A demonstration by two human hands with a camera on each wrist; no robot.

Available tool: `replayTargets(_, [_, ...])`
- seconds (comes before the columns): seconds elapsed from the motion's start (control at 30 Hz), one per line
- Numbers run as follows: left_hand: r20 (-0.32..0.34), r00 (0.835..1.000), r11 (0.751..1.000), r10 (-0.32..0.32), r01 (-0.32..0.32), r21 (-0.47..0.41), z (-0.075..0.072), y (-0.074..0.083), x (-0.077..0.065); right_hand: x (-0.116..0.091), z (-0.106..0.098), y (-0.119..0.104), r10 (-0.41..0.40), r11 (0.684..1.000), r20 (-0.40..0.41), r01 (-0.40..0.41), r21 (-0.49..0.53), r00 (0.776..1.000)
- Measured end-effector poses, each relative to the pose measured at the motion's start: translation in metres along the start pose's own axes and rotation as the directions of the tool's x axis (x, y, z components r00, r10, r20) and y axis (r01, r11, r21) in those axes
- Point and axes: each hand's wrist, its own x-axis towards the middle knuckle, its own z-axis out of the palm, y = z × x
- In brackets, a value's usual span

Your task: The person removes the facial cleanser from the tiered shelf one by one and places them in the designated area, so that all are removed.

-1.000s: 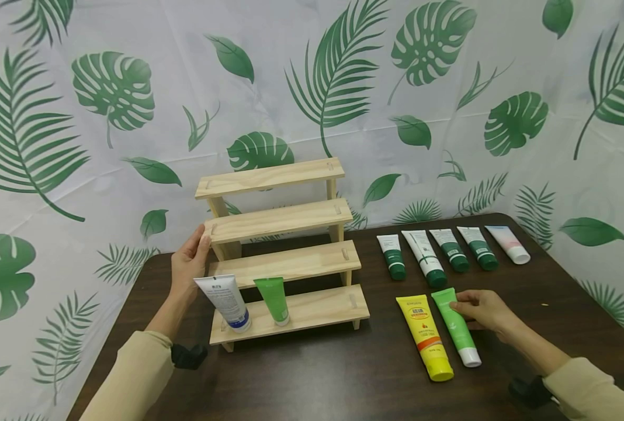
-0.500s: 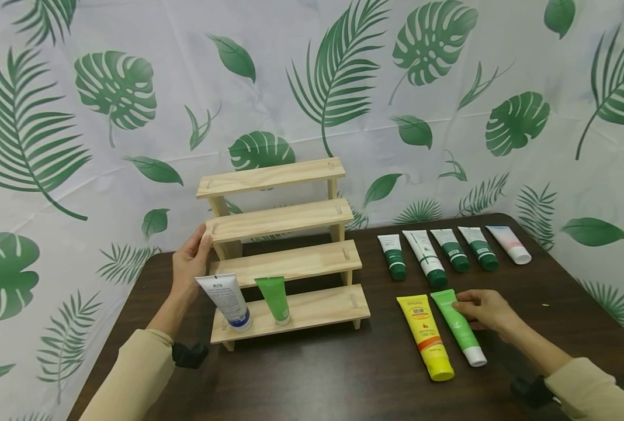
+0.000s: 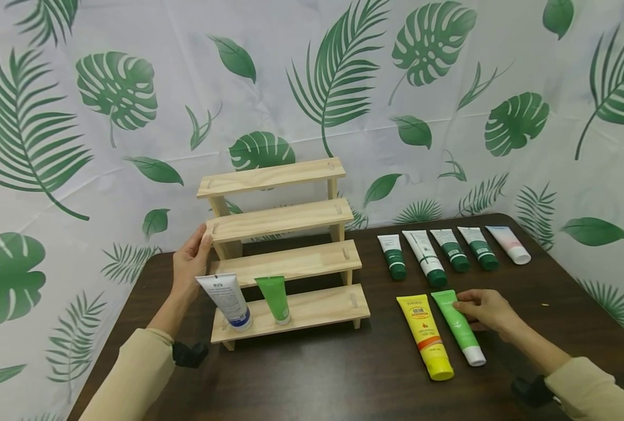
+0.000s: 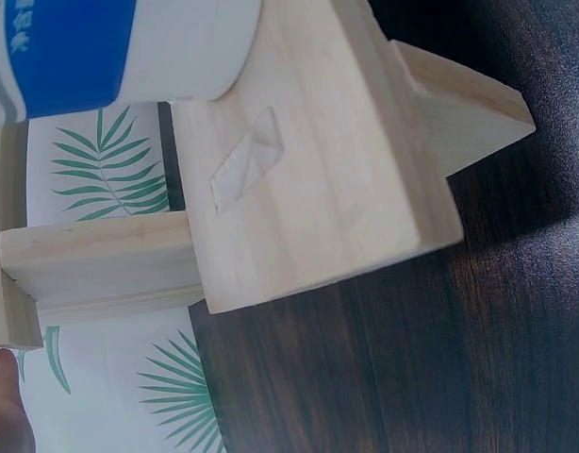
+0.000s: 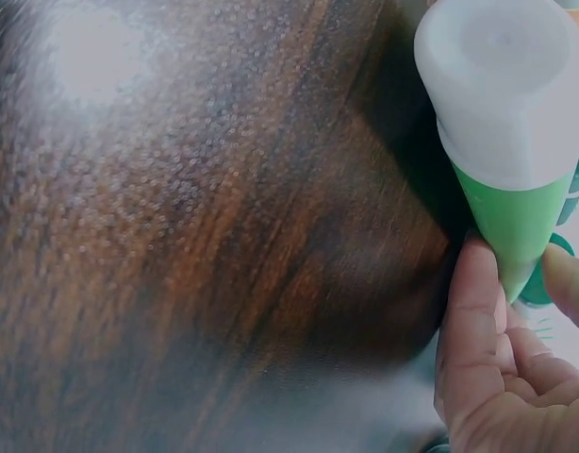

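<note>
My left hand [image 3: 189, 263] grips the left end of a four-tier wooden display shelf [image 3: 286, 261] at its second-highest tier. In the left wrist view, only a bit of that hand [image 4: 7, 411] shows at the lower left corner. My right hand [image 3: 488, 313] pinches a light green squeeze tube [image 3: 461, 330] with a white cap near its flat end. Thumb and fingers sit on either side of the tube [image 5: 516, 212] in the right wrist view. A white tube with a blue band [image 3: 228, 299] and a small green tube [image 3: 275, 298] stand on the lowest tier.
Left of the held tube lies a yellow tube [image 3: 426, 336]. Behind it, several white-and-green tubes [image 3: 425, 256] and a pink-and-white tube [image 3: 509, 244] lie in a row. The dark wooden table [image 3: 322, 380] meets a leaf-print cloth [image 3: 270, 70] at the back.
The cap end of the light green tube has swung slightly to the right in my right hand's pinch. My left hand stays on the shelf.
</note>
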Motion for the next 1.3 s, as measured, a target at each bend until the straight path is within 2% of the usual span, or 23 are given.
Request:
replayTargets(0.17, [0.005, 1.000, 1.000, 0.009, -0.009, -0.011, -0.001, -0.001, 0.000, -0.001, -0.002, 0.000, -0.007, 0.999, -0.014, 0.006, -0.037, 1.000])
replayTargets(0.27, [0.010, 1.000, 1.000, 0.015, -0.014, -0.021, -0.001, -0.001, 0.000, -0.002, -0.003, -0.001, -0.047, 0.994, -0.061, 0.041, -0.100, 0.997])
replayTargets(0.3, [0.011, 1.000, 1.000, 0.013, -0.013, -0.024, -0.001, -0.001, 0.000, 0.002, -0.003, 0.006, -0.076, 0.989, -0.092, 0.064, -0.130, 0.993])
replayTargets(0.4, [0.008, 1.000, 1.000, 0.007, -0.007, -0.022, -0.001, -0.001, 0.000, 0.001, -0.002, 0.001, -0.173, 0.973, -0.168, 0.141, -0.182, 0.970])
replayTargets(0.5, [0.007, 1.000, 1.000, 0.008, -0.008, -0.016, 0.000, -0.001, 0.000, -0.001, 0.001, -0.017, -0.264, 0.956, -0.234, 0.221, -0.193, 0.936])
replayTargets(0.53, [0.007, 1.000, 1.000, 0.010, -0.010, -0.014, 0.000, -0.001, 0.000, -0.008, 0.002, -0.033, -0.281, 0.954, -0.239, 0.244, -0.173, 0.929])
replayTargets(0.7, [0.000, 1.000, 1.000, 0.010, -0.010, -0.003, 0.000, -0.001, 0.001, -0.015, 0.019, -0.082, -0.359, 0.933, -0.245, 0.357, -0.056, 0.901])
replayTargets(0.87, [-0.012, 1.000, 1.000, 0.000, 0.000, 0.007, 0.001, -0.001, 0.001, -0.017, 0.049, -0.120, -0.425, 0.885, -0.195, 0.451, 0.115, 0.884])
replayTargets(1.07, [-0.014, 1.000, 1.000, -0.005, 0.004, -0.011, 0.000, -0.001, 0.001, -0.014, 0.085, -0.159, -0.502, 0.819, -0.128, 0.518, 0.249, 0.855])
replayTargets(1.3, [0.005, 1.000, 0.999, 0.010, -0.010, -0.036, 0.000, -0.001, 0.002, -0.014, 0.126, -0.193, -0.590, 0.755, -0.070, 0.580, 0.304, 0.804])
